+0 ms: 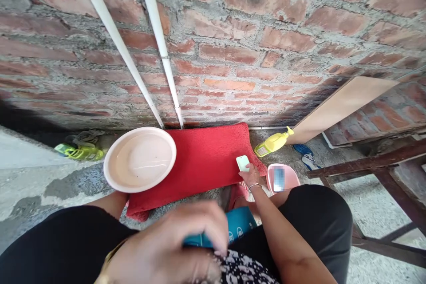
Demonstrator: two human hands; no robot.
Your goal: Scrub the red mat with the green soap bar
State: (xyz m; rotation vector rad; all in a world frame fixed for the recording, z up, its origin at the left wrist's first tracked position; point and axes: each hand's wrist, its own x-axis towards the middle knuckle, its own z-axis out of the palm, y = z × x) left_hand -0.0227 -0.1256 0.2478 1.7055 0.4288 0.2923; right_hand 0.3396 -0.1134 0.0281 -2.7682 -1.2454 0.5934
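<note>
My right hand (251, 176), with a bracelet at the wrist, reaches down over the right end of a red mat (203, 155). Its fingers grip a pale green, flat rectangular thing with rounded corners (243, 163), perhaps a phone case. Close to the camera, my left hand (173, 239) is smeared by motion, its fingers bent. Behind it, a teal packet (241, 222) with white print lies on my lap; whether the left hand touches it, I cannot tell. Beside the right hand stands a small pink basin (289, 175) with a blurred-out flat thing in it.
A large pale basin of water (140, 131) rests on the mat's left end. A yellow pump bottle (273, 143) leans right of the mat, and a yellow-green bottle (83, 153) lies far left. Brick wall (229, 53), pipes (159, 35), board (336, 106) and wooden frame (366, 159) surround this spot.
</note>
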